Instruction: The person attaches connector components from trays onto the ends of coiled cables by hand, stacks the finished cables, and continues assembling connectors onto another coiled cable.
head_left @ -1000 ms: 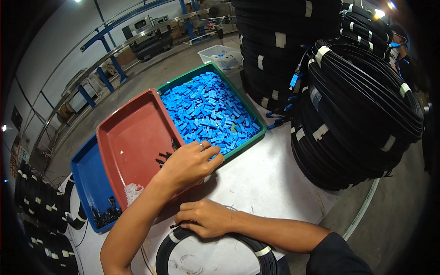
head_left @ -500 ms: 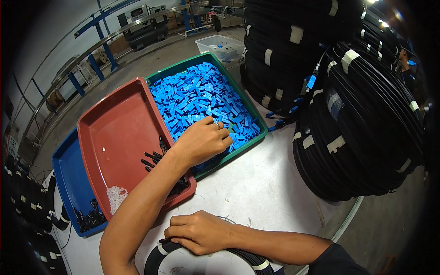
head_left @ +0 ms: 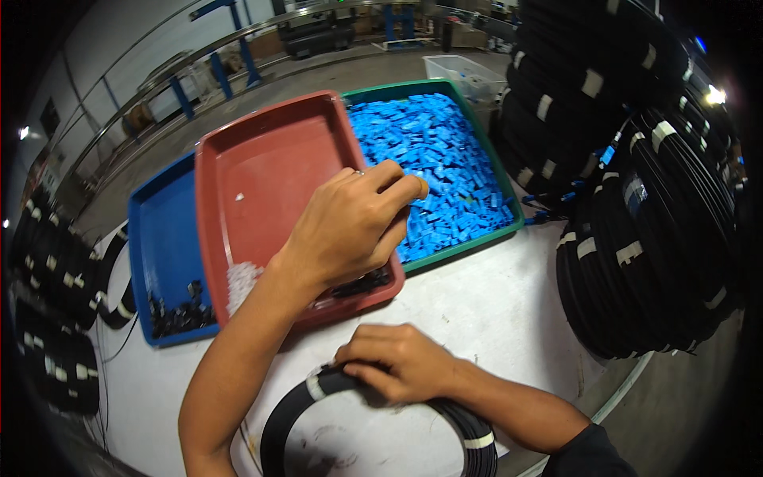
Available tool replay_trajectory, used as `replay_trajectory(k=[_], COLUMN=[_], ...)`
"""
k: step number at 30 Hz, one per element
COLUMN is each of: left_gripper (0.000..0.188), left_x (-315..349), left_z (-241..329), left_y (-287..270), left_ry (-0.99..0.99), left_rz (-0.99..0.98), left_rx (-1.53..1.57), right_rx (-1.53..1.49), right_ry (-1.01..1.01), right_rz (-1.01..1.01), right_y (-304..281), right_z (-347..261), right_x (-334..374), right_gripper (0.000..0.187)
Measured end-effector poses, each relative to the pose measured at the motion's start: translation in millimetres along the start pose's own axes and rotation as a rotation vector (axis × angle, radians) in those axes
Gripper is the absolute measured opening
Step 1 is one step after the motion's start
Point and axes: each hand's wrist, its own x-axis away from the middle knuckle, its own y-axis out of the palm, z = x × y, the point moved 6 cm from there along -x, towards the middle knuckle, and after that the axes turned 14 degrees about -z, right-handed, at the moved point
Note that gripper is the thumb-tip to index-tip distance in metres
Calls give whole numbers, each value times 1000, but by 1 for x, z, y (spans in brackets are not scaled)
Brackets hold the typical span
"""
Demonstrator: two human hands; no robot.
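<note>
My left hand, a ring on one finger, hangs over the right edge of the red tray. Its fingers are curled in, and whatever they may hold is hidden. Beyond it lies a heap of small blue plastic clips or connector housings in the green tray. Nearer to me, my right hand grips the top of a black cable coil, which is bound with white tape. Small black parts and a pile of whitish bits lie in the red tray.
A blue tray with black parts sits partly under the red one. Large taped cable coils stand to the right, and more coils are stacked at far left. A clear plastic bin stands behind the green tray.
My left hand has come up out of the blue parts and back toward the red tray. The view has shifted, and my right hand keeps hold of the cable coil.
</note>
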Motion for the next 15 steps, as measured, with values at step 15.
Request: replay_trajectory(k=[15], left_gripper=[21], left_x=[203], left_z=[19], left_y=[20], left_ry=[-496], left_rz=[378], left_rx=[1064], right_rx=[202], right_ry=[-7], right_rz=[60], right_y=[-8], right_z=[-23], right_x=[-3], right_gripper=[21])
